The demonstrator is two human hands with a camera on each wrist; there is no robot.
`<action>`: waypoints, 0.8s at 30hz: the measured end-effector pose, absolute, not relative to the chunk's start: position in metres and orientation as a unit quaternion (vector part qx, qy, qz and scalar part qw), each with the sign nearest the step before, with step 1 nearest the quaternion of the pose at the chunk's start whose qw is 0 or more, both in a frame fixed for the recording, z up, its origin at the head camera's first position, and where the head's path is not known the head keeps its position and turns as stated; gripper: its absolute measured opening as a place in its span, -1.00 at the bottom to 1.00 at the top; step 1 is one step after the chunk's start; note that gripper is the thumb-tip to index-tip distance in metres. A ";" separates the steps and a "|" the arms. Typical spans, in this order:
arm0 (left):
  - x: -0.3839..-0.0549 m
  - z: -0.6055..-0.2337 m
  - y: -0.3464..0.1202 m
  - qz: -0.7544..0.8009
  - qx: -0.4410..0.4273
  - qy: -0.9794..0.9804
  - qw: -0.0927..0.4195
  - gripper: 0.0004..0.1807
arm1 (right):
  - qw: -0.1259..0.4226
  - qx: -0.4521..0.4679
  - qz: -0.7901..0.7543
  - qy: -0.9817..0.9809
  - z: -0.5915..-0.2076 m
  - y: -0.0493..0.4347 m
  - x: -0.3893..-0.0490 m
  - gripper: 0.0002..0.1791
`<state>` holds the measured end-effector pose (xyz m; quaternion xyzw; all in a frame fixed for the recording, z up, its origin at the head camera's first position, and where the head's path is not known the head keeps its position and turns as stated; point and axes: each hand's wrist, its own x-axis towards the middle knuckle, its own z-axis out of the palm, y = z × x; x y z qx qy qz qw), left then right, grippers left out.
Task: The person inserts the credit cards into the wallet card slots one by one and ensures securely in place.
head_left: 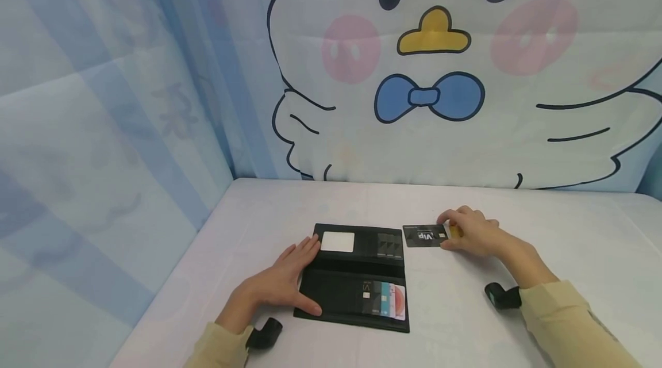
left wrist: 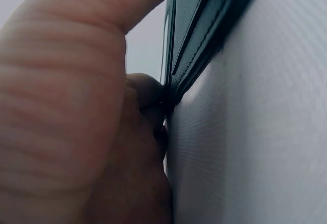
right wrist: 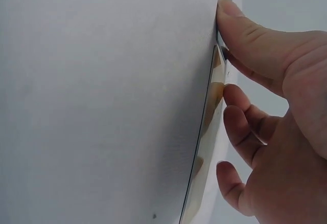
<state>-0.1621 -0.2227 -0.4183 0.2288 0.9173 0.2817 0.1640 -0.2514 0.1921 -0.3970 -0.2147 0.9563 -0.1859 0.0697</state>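
Note:
A black wallet lies unfolded on the table. My left hand rests across its left edge, fingers spread, thumb on the lower flap. Close up in the left wrist view, the stitched wallet edge shows beyond the thumb. Just right of the upper flap, my right hand pinches a dark VIP card between thumb and a finger, its lettering upside down. A yellowish card is partly hidden under that hand; in the right wrist view this patterned card stands tilted beside the fingers.
The lower flap's slots hold a dark card, a blue card and a pink-and-white card. On the upper flap are a white panel and a dark card. A printed curtain hangs behind the white table.

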 end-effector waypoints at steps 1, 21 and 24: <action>-0.162 -0.418 -0.223 0.282 0.228 0.917 0.164 0.40 | 0.070 -0.216 -0.189 0.955 -0.398 0.192 -0.252 -0.50; -0.163 -0.420 -0.224 0.278 0.229 0.918 0.165 0.39 | 0.047 -0.225 -0.218 0.949 -0.397 0.183 -0.244 -0.40; -0.163 -0.420 -0.224 0.278 0.229 0.918 0.165 0.39 | 0.051 -0.226 -0.216 0.949 -0.397 0.185 -0.243 -0.36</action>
